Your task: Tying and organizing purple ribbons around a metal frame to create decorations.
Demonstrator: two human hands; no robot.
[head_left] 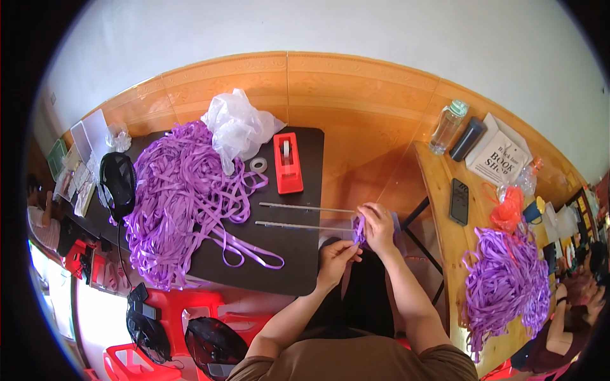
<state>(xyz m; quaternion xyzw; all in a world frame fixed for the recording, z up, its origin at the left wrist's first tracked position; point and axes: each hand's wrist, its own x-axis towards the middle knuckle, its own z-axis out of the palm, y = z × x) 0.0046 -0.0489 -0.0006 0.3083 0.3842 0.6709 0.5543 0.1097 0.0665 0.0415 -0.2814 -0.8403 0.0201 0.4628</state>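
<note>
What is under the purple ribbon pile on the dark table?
Dark tabletop shows at the edges of the purple ribbon pile; whatever lies beneath its middle is covered and cannot be seen.

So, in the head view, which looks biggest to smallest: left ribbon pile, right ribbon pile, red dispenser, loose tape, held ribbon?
1. Left ribbon pile
2. Right ribbon pile
3. Red dispenser
Smallest, order unsure: loose tape and held ribbon (partly hidden).
</note>
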